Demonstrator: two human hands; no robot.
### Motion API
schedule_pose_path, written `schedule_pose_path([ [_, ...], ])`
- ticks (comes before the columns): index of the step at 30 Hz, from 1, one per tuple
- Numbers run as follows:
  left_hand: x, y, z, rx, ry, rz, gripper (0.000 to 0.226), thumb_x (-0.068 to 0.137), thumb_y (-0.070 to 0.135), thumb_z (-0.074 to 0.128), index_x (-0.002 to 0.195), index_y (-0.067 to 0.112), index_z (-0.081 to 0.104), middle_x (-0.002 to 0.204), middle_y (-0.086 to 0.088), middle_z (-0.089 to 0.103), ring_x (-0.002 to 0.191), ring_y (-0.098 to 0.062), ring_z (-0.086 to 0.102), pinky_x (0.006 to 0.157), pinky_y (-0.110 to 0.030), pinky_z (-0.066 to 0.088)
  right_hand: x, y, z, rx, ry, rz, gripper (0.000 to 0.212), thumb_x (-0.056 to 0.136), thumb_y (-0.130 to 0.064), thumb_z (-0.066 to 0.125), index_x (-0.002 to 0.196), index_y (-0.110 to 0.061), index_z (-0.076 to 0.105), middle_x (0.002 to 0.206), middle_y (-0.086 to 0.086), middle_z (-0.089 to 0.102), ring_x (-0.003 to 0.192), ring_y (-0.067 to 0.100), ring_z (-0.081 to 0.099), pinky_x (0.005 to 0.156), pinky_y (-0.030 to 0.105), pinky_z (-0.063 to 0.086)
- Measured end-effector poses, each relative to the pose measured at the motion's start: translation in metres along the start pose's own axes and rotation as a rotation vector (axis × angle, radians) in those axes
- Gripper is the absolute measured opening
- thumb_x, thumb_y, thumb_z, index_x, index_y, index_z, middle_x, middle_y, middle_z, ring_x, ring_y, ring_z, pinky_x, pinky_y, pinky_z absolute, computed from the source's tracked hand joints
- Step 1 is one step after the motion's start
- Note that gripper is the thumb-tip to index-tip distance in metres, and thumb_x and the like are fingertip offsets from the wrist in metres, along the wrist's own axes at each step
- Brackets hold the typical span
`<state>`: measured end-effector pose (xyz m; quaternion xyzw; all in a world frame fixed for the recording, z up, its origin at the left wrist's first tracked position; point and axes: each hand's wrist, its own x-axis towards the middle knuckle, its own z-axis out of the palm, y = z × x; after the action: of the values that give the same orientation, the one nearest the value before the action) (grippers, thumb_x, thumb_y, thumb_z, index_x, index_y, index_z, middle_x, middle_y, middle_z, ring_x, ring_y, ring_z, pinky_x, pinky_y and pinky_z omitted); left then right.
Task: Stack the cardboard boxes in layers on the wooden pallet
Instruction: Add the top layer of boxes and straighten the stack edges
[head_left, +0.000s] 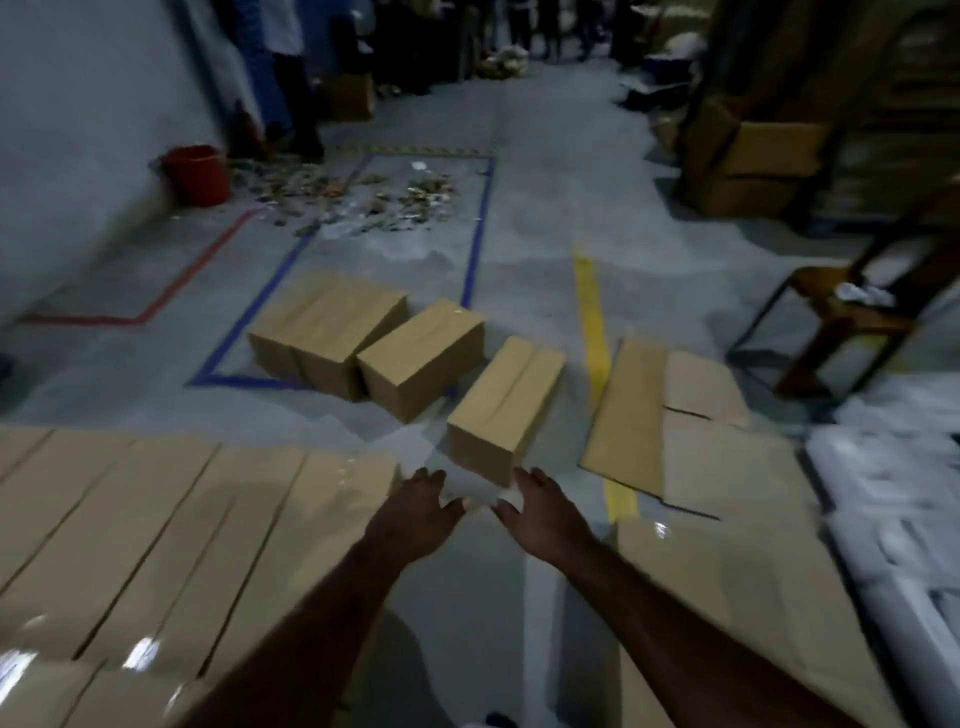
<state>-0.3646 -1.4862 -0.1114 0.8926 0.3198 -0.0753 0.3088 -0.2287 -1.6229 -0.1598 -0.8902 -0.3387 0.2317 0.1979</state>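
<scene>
- Open grey floor between brown cardboard box row and flat cardboard sheet.
- Your left grip and right grip reach forward, spread, empty.

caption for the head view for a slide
Left hand and right hand, open, reach toward the nearest cardboard box on the floor, stacked boxes alongside

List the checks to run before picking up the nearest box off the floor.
1. Hands free: ok; left hand and right hand are open and hold nothing.
2. Flaps of nearest box shut: ok; they lie flat.
3. Nothing on top of it: ok.
4. Footing: cannot tell; a shiny patch on the floor lies beside it.
5. Room on the stack of boxes at left: cannot tell; the pallet is not in view.
</scene>
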Motion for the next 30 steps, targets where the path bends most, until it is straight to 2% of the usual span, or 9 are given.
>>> schedule_pose_path([
  [3, 0.03, 0.06, 0.033, -0.02, -0.075, 0.093, 0.069, 0.1, 0.046, 0.051, 0.154, 0.007, 0.03, 0.16, -0.014, 0.03, 0.147, -0.025, 0.029, 0.114, -0.029, 0.024, -0.012, 0.069, -0.028, 0.002, 0.068, 0.153, 0.072, 0.099, -0.059, 0.045, 0.156, -0.021, 0.026, 0.165, 0.011, 0.019, 0.151, 0.029, 0.018, 0.115, 0.052, 0.03],
  [6, 0.055, 0.107, 0.061, -0.035, -0.127, 0.171, 0.072, 0.097, 0.05, 0.053, 0.152, 0.007, 0.034, 0.157, -0.012, 0.037, 0.143, -0.026, 0.036, 0.113, -0.029, 0.027, -0.027, 0.126, -0.051, -0.018, 0.139, 0.277, 0.073, 0.099, -0.058, 0.045, 0.158, -0.02, 0.024, 0.165, 0.012, 0.016, 0.152, 0.029, 0.015, 0.116, 0.052, 0.029],
  [8, 0.071, 0.131, 0.082, -0.027, -0.186, 0.218, 0.078, 0.094, 0.06, 0.05, 0.152, 0.01, 0.036, 0.155, -0.01, 0.039, 0.142, -0.025, 0.038, 0.116, -0.033, 0.03, -0.039, 0.157, -0.062, -0.001, 0.159, 0.357, 0.073, 0.099, -0.057, 0.045, 0.157, -0.019, 0.024, 0.165, 0.012, 0.018, 0.151, 0.03, 0.018, 0.114, 0.052, 0.031],
  [13, 0.11, 0.172, 0.138, 0.052, -0.363, 0.242, 0.078, 0.099, 0.056, 0.044, 0.158, 0.012, 0.019, 0.165, -0.009, 0.015, 0.152, -0.022, 0.017, 0.119, -0.032, 0.015, -0.071, 0.219, -0.072, 0.079, 0.209, 0.581, 0.065, 0.1, -0.054, 0.045, 0.152, -0.018, 0.032, 0.156, 0.013, 0.032, 0.143, 0.032, 0.029, 0.107, 0.049, 0.039],
  [17, 0.141, 0.198, 0.181, 0.037, -0.486, 0.204, 0.079, 0.098, 0.057, 0.047, 0.158, 0.013, 0.019, 0.165, -0.007, 0.015, 0.151, -0.023, 0.02, 0.12, -0.034, 0.02, -0.078, 0.261, -0.072, 0.158, 0.176, 0.721, 0.066, 0.1, -0.054, 0.046, 0.153, -0.018, 0.031, 0.157, 0.012, 0.03, 0.144, 0.031, 0.027, 0.11, 0.05, 0.035],
  [22, 0.196, 0.224, 0.239, 0.07, -0.569, 0.17, 0.076, 0.098, 0.056, 0.046, 0.156, 0.011, 0.026, 0.161, -0.01, 0.028, 0.146, -0.027, 0.03, 0.115, -0.032, 0.026, -0.049, 0.312, -0.072, 0.219, 0.136, 0.827, 0.066, 0.101, -0.053, 0.046, 0.153, -0.016, 0.03, 0.157, 0.013, 0.029, 0.144, 0.032, 0.028, 0.111, 0.052, 0.034],
  [26, 0.246, 0.233, 0.293, 0.085, -0.661, 0.08, 0.072, 0.099, 0.053, 0.048, 0.153, 0.008, 0.032, 0.157, -0.011, 0.037, 0.141, -0.028, 0.039, 0.108, -0.029, 0.032, -0.013, 0.361, -0.062, 0.302, 0.069, 0.927, 0.071, 0.1, -0.055, 0.046, 0.155, -0.013, 0.027, 0.159, 0.016, 0.029, 0.145, 0.033, 0.027, 0.113, 0.052, 0.032],
  [30, 0.289, 0.228, 0.357, 0.124, -0.696, -0.022, 0.071, 0.1, 0.054, 0.046, 0.151, 0.006, 0.033, 0.156, -0.013, 0.038, 0.141, -0.029, 0.038, 0.108, -0.03, 0.032, 0.024, 0.429, -0.038, 0.338, 0.02, 0.989, 0.073, 0.099, -0.054, 0.048, 0.155, -0.012, 0.029, 0.157, 0.019, 0.032, 0.144, 0.035, 0.031, 0.113, 0.053, 0.033],
])
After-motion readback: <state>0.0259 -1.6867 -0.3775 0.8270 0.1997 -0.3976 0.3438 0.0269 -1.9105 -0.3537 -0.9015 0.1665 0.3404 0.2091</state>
